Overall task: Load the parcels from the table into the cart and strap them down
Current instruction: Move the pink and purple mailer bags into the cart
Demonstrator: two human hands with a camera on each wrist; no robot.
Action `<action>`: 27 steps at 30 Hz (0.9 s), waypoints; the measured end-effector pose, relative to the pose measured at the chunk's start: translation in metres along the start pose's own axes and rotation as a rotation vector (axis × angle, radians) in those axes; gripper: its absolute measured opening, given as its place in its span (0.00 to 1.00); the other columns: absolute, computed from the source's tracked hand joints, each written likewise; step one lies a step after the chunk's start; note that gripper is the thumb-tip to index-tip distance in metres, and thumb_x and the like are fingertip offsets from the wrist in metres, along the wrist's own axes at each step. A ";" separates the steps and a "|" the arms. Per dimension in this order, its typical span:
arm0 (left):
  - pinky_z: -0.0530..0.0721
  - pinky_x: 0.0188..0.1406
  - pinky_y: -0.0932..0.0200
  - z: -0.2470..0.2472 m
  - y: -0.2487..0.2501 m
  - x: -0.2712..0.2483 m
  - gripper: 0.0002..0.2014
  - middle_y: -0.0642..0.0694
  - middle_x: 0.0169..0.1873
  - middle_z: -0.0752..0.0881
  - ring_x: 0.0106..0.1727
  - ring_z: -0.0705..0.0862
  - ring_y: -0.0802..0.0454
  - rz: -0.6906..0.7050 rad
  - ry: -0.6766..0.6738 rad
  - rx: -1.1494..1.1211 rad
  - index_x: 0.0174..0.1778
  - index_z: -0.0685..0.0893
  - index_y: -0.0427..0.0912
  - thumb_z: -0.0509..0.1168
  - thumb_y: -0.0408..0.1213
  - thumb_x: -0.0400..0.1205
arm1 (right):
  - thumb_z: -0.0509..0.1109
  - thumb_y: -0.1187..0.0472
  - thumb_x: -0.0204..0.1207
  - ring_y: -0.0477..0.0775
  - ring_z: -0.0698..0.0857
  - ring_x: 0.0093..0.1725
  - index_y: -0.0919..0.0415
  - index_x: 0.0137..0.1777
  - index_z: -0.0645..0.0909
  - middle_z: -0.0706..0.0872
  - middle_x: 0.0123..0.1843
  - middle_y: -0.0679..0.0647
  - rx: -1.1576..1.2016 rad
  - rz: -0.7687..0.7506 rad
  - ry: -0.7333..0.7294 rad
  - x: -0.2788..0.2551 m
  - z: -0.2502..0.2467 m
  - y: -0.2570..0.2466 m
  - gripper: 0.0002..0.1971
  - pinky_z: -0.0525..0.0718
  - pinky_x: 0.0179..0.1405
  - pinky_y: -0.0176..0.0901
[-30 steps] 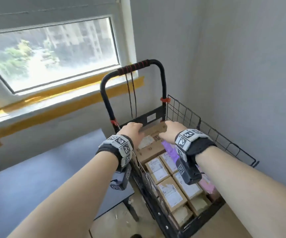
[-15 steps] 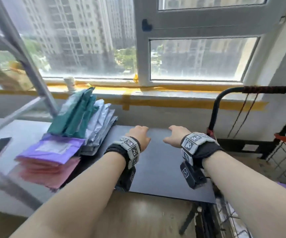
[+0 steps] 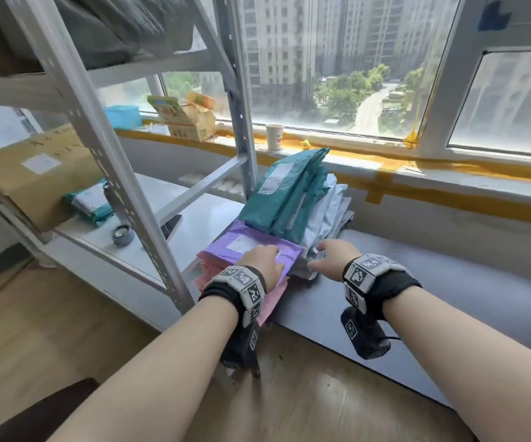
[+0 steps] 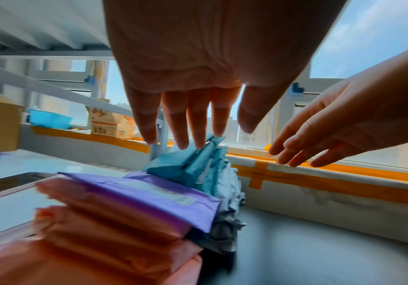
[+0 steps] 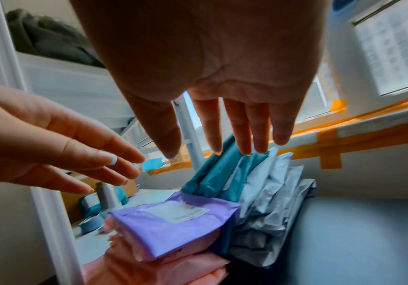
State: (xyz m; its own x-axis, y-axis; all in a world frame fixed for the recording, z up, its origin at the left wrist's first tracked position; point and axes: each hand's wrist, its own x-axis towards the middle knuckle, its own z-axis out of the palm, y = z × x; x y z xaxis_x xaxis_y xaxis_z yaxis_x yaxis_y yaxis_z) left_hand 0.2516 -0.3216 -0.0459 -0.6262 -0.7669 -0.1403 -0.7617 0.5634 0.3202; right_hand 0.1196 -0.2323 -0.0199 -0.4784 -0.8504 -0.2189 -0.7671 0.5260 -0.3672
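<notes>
The grey metal shelving rack (image 3: 120, 173) fills your view from 9 to 12 o'clock, with a large brown cardboard box (image 3: 31, 173) on its lower shelf at 9 o'clock. The dark grey tabletop (image 3: 449, 301) runs from the centre out to 4 o'clock, under the window sill edged in yellow tape (image 3: 449, 169).

The parcels sit at the tabletop's left end, just ahead of your hands. Teal plastic mailer bags (image 3: 284, 189) lean toward 12 o'clock, pale grey mailer bags (image 3: 331, 212) are packed against their right side, and a purple mailer bag with a white label (image 3: 245, 247) lies flat on top of a stack of pink mailer bags (image 3: 206, 269).

Your left hand (image 3: 262, 261) is spread with straight fingers just over the purple mailer bag; whether it touches, you cannot tell from these views. Your right hand (image 3: 332, 260) is spread the same way over the near end of the pale grey mailer bags, gripping nothing. A white paper cup (image 3: 274, 137) stands on the sill at 12 o'clock.
</notes>
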 end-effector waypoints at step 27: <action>0.82 0.59 0.50 0.043 -0.073 0.066 0.16 0.34 0.59 0.84 0.60 0.84 0.37 -0.705 -0.014 -0.387 0.63 0.77 0.33 0.57 0.36 0.82 | 0.65 0.57 0.73 0.61 0.80 0.60 0.59 0.62 0.74 0.79 0.64 0.60 -0.089 -0.295 -0.298 0.137 0.085 -0.042 0.17 0.80 0.59 0.49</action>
State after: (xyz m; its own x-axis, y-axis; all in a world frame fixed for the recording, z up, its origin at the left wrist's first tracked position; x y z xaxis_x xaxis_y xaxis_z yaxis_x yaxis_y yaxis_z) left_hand 0.2587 -0.3995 -0.1188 -0.0236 -0.8972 -0.4410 -0.8682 -0.2003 0.4539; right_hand 0.1230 -0.3715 -0.1107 -0.0983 -0.9228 -0.3724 -0.8926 0.2472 -0.3770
